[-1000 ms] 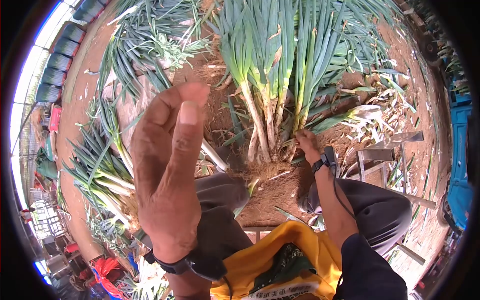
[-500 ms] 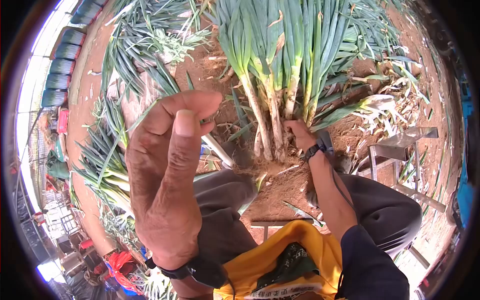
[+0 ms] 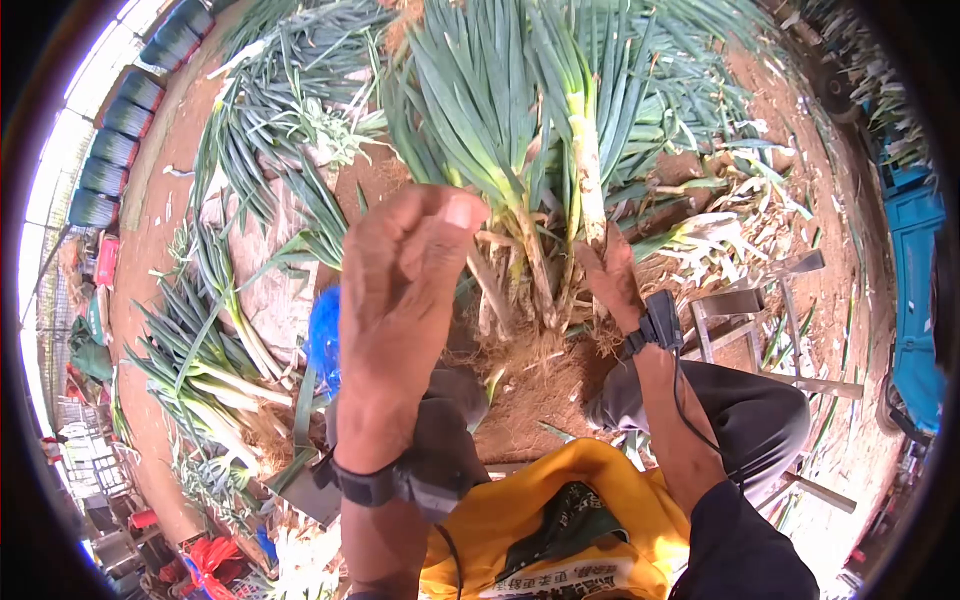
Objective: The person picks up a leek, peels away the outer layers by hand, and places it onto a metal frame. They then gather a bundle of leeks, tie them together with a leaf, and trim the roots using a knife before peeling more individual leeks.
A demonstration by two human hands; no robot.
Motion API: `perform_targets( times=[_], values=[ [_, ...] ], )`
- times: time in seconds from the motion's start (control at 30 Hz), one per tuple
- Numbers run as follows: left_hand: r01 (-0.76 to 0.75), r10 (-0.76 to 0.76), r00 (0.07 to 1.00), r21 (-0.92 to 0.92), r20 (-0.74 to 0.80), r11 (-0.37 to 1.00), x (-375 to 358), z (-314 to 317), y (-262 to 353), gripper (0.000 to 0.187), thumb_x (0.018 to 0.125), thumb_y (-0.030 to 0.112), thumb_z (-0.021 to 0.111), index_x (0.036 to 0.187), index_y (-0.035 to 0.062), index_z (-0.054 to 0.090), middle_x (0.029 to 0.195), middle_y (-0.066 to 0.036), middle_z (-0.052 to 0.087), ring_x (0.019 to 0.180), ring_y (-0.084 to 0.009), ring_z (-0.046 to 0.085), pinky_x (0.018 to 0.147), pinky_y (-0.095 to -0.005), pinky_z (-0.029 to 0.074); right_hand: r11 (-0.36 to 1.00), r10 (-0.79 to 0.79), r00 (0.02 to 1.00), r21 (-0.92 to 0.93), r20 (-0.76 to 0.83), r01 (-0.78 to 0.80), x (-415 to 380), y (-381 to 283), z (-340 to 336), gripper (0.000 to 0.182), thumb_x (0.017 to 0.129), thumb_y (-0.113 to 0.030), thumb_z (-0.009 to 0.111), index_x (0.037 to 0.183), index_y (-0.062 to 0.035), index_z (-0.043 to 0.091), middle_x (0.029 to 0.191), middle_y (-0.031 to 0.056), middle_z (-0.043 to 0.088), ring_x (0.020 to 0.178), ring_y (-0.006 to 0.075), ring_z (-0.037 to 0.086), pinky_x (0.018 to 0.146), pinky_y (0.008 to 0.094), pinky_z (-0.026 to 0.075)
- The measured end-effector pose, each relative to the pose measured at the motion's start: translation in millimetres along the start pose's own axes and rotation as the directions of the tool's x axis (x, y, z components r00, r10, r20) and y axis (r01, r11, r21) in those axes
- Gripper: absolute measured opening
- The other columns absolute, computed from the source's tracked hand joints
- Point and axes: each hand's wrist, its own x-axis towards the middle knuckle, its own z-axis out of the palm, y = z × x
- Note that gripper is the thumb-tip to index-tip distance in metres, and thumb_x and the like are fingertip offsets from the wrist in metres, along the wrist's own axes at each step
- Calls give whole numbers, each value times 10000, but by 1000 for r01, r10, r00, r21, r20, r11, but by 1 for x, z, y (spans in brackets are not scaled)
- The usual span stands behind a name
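In the head view, my right hand (image 3: 612, 282) is closed around the lower white stem of a large green onion (image 3: 586, 160), whose green leaves point away from me. My left hand (image 3: 395, 310) is raised close to the camera, with thumb and fingertips pinched together. What lies in that pinch, if anything, is hidden. Just beyond the left fingertips stand more green onions (image 3: 528, 250), with dirty pale stems and thin roots on the soil. A dark band with a device is strapped on each wrist.
Heaps of green onions (image 3: 300, 90) lie to the left and ahead. Peeled leaf scraps (image 3: 715, 240) are scattered at right. A metal stool frame (image 3: 735, 305) stands beside my right knee. A blue bag-like object (image 3: 325, 340) lies behind my left hand. Blue crates (image 3: 915, 300) line the right edge.
My left hand has moved right and away from the camera, and its thumb and fingertips have drawn together. The right hand now grips one thick stem and sits slightly lower. The view has shifted.
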Motion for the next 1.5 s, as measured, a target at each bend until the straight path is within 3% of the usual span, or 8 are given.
perform_targets(
  times=[0.27, 0.47, 0.77, 0.87, 0.97, 1.07, 1.3, 1.5],
  values=[
    [30, -21, 996, -95, 90, 995, 4, 3, -14, 424, 957, 265, 667, 1231, -30, 536, 1151, -104, 611, 1115, -172, 584, 969, -312, 463, 967, -103, 991, 241, 90, 79, -27, -108, -66, 475, 907, -211, 649, 1227, 111, 509, 1062, 303, 644, 943, 382, 649, 875, 465, 505],
    [108, -79, 993, -371, 91, 922, 17, 6, -17, 600, 932, 384, 683, 1318, -39, 502, 1201, -142, 610, 1134, -227, 586, 1003, -375, 450, 953, -294, 948, 117, 118, 281, -108, -153, -93, 394, 885, -185, 679, 1169, 43, 528, 930, 246, 608, 827, 418, 614, 753, 463, 501],
    [41, 2, 997, -525, 81, 850, 0, -8, -6, 417, 930, 288, 700, 1213, 29, 537, 1102, -118, 640, 991, -249, 639, 872, -411, 516, 958, -271, 946, -47, 177, 283, -153, -148, -86, 409, 823, -189, 739, 1122, -2, 533, 951, 202, 549, 820, 440, 567, 703, 446, 489],
    [91, 19, 987, -661, 158, 745, 5, -11, -1, 362, 939, 247, 688, 1195, 43, 534, 1073, -94, 617, 959, -236, 638, 832, -412, 546, 925, -365, 909, -30, 201, 378, -141, -152, -91, 495, 829, -226, 751, 1201, 3, 517, 956, 160, 586, 812, 356, 613, 737, 394, 503],
    [202, -12, 963, -691, 269, 694, 4, -10, -5, 340, 953, 250, 666, 1197, 61, 525, 1031, -43, 569, 942, -190, 620, 824, -368, 568, 913, -202, 941, 399, 271, 82, -122, -172, -89, 594, 831, -245, 767, 1289, 7, 484, 962, 116, 619, 847, 245, 618, 784, 348, 498],
    [292, -34, 937, -728, 347, 620, 11, -2, -18, 381, 940, 280, 683, 1204, 60, 519, 1041, -41, 565, 958, -182, 617, 861, -370, 554, 912, -241, 953, 380, 186, 157, -95, -204, -85, 604, 848, -229, 762, 1325, 0, 471, 951, 86, 633, 848, 171, 579, 792, 321, 489],
    [140, 7, 977, -664, 214, 735, -1, 4, -1, 428, 932, 303, 694, 1223, 56, 502, 1067, -44, 555, 964, -163, 604, 934, -354, 522, 893, -266, 961, 355, -78, 276, -68, -244, -65, 299, 907, -102, 655, 1178, 25, 653, 942, 173, 635, 837, 297, 610, 782, 351, 493],
    [-43, 70, 997, -608, 20, 793, -6, 16, -2, 321, 914, 264, 718, 1089, 42, 566, 953, -50, 594, 891, -185, 597, 909, -407, 520, 854, -328, 929, 366, -175, 370, -69, -241, -57, 281, 964, -115, 575, 1199, 20, 648, 991, 182, 636, 873, 272, 612, 793, 348, 491]
  ],
)
